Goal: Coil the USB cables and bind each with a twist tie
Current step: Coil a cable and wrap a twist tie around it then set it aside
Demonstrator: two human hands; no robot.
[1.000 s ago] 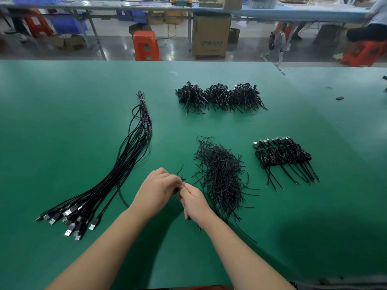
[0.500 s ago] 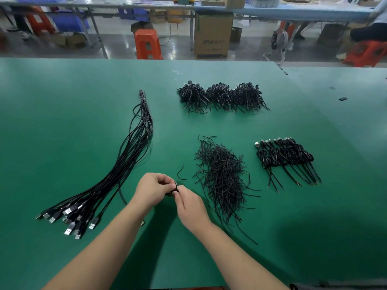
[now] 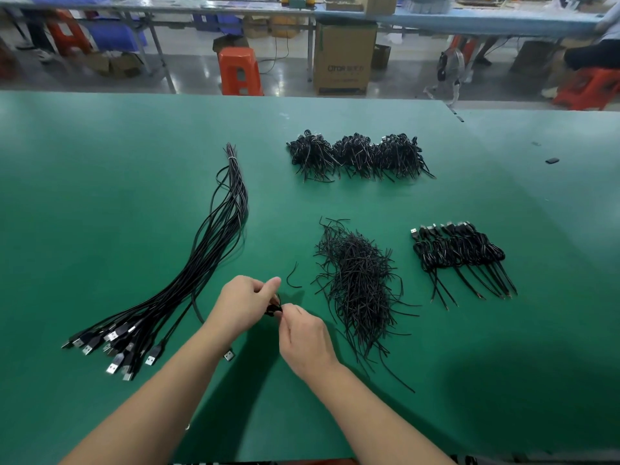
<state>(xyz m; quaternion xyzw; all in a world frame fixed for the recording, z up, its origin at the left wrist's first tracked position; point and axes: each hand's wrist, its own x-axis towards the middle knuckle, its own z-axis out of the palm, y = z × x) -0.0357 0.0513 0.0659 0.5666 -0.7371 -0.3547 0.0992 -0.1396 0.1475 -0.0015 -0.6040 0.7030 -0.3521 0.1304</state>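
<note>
My left hand and my right hand meet over the green table near its front and pinch one black USB cable between their fingertips. Its run curves left behind my left hand, and its plug shows under my left forearm. A fan of uncoiled black USB cables lies to the left, plugs toward me. A heap of black twist ties lies just right of my hands, with one loose tie beside it. Coiled, bound cables sit in a row at the right.
A longer pile of bundled black cables lies farther back on the green table. A small dark piece rests at the far right. Beyond the table's far edge stand an orange stool and a cardboard box.
Both hands have drawn slightly nearer to me and parted a little, so the black cable between the fingertips now shows. The plug has come into view under my left forearm.
</note>
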